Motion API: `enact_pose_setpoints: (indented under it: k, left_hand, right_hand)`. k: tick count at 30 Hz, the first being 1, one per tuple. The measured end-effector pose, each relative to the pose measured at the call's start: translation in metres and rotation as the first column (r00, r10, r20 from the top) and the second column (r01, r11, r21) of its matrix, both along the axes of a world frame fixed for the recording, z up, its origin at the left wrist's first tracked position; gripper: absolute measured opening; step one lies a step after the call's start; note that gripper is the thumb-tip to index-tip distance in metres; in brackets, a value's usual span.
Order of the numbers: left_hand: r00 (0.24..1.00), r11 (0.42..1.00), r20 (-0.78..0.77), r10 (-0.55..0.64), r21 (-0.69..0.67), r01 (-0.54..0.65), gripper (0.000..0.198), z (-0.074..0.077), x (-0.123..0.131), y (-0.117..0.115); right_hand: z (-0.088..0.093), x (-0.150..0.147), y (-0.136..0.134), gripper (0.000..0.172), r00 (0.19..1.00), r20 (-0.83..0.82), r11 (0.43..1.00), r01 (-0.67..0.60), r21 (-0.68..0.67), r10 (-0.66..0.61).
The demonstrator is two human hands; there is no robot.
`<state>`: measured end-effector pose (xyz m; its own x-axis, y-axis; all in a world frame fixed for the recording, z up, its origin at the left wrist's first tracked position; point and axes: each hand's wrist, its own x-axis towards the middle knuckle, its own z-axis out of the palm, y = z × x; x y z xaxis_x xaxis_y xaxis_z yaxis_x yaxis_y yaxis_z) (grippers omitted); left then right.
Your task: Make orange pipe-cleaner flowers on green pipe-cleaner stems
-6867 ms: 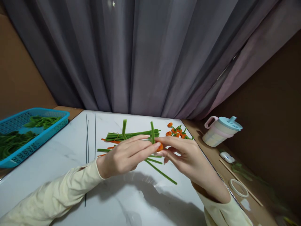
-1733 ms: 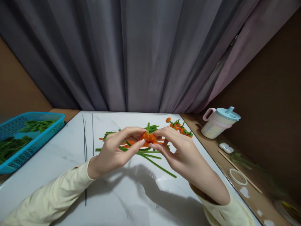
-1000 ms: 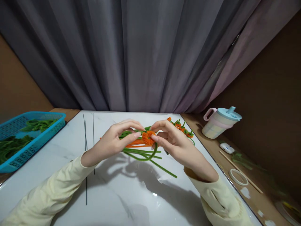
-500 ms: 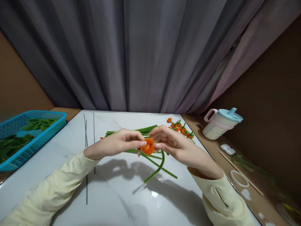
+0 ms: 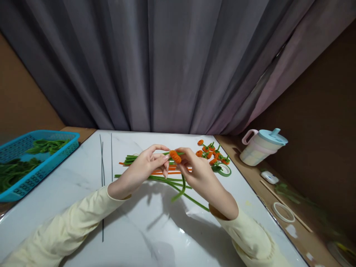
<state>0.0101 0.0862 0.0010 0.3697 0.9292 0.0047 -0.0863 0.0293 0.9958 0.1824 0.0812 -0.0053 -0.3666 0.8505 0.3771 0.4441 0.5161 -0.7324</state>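
Above the table (image 5: 83,185), both hands meet at chest height over a heap of green stems (image 5: 144,159). The left hand (image 5: 144,168) comes in from the lower left, its forearm in a cream sleeve lying low across the marble, wrist slightly raised. Its thumb and forefinger are pinched on the left end of a small orange coil (image 5: 175,156), and the other fingers are loosely curled under. The right hand (image 5: 198,174) rises from the lower right with its back to the camera and the wrist bent. Its thumb and forefinger grasp the coil's right side, so the coil is held in the air between the two pinches, clear of the table. A green stem (image 5: 182,185) hangs from the coil (it curves down past the right palm), with its tip near the marble.

Orange stems (image 5: 164,172) lie under the hands. Finished flowers (image 5: 213,152) sit just beyond the right hand. Thin wires (image 5: 102,167) lie to the left, near a blue basket (image 5: 41,167). A cup (image 5: 263,146) stands well off to the right.
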Motion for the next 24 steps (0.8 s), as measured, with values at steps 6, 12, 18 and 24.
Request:
enact_pose_setpoints:
  k: [6, 12, 18, 24]
  left_hand:
    - [0.907, 0.888, -0.352, 0.231, 0.457, -0.049, 0.018, 0.002, -0.009, 0.0]
    - [0.805, 0.767, -0.57, 0.162, 0.586, 0.261, 0.014, 0.008, -0.016, 0.002]
    - [0.787, 0.763, -0.586, 0.192, 0.594, 0.256, 0.021, 0.003, -0.015, 0.006]
    - [0.697, 0.677, -0.652, 0.297, 0.659, 0.327, 0.032, 0.0, -0.016, 0.004]
  right_hand:
    - [-0.001, 0.013, 0.016, 0.017, 0.896, -0.361, 0.738, -0.425, -0.524, 0.26]
    - [-0.012, 0.019, 0.028, 0.03, 0.741, -0.558, 0.47, -0.669, -0.576, 0.372]
    - [-0.013, 0.016, 0.027, 0.032, 0.764, -0.516, 0.509, -0.644, -0.571, 0.387]
    - [-0.004, 0.012, 0.022, 0.028, 0.809, -0.459, 0.589, -0.585, -0.558, 0.368]
